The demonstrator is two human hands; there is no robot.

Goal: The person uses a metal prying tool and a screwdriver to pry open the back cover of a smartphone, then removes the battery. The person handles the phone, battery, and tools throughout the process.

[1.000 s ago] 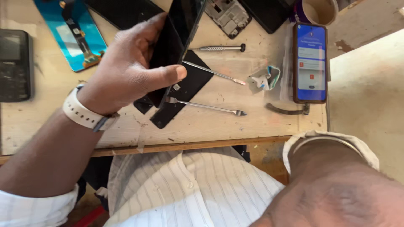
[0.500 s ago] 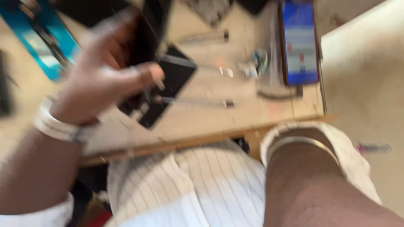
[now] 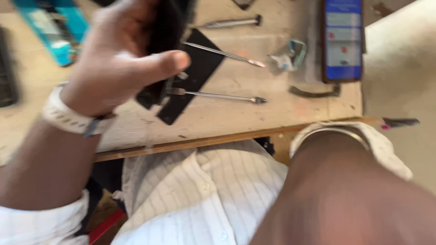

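Left hand (image 3: 120, 63) upper left of frame, raised over the table (image 3: 281, 113), thumb and fingers clamped on a dark flat phone-like slab (image 3: 170, 22) held edge-on; top of slab cut off by the frame edge, blurred. White watch strap (image 3: 68, 115) on that wrist.

Just under the thumb: black flat panel (image 3: 195, 77) lying on the table, partly hidden behind the hand. Two thin metal probe tools touching it, tips pointing right: upper one (image 3: 225, 53), lower one (image 3: 222, 95). Grey screwdriver (image 3: 231, 22) farther up, near top edge.

Right of centre: small crumpled teal-and-white scrap (image 3: 290, 54). Beside it, upper right, phone with lit blue screen (image 3: 343, 38) flat on the table. Below that, dark curved strip (image 3: 315, 93).

Upper left corner: blue tray (image 3: 54, 31), blurred; dark object at far left edge, unclear.

Right forearm fills lower right, cuff (image 3: 359, 136) rolled back; right hand out of frame, state cannot tell. White striped shirt (image 3: 190, 195) bottom centre.
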